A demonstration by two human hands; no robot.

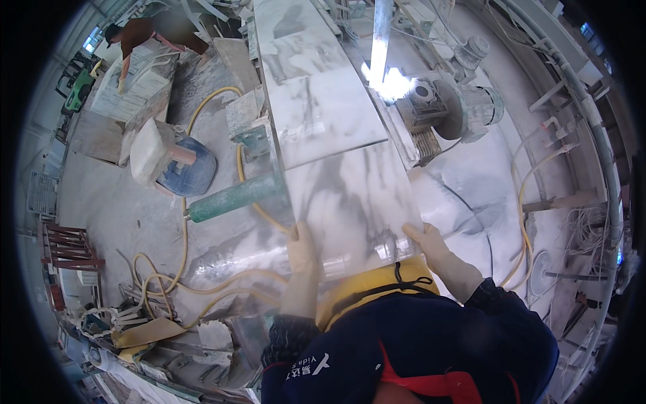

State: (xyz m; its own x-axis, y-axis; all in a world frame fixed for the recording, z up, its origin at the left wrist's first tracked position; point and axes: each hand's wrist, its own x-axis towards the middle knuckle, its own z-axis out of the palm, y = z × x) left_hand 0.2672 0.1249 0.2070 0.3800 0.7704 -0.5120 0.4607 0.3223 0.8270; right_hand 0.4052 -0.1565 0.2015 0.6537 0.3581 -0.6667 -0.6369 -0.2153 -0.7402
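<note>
A white marble slab with grey veins lies in front of me at the near end of a long machine bed. Both my hands wear pale cream gloves. My left hand grips the slab's near left edge, its fingers partly hidden at the side. On the opposite edge, my right hand is closed with the thumb on top. The slab's near edge comes close to my yellow apron. Beyond a thin dark seam, another veined marble slab continues up the bed.
A motor and a bright lamp stand right of the bed. On the left, a green cylinder juts out near a blue drum. Yellow hose winds over the wet floor. Another person bends over slabs at far left.
</note>
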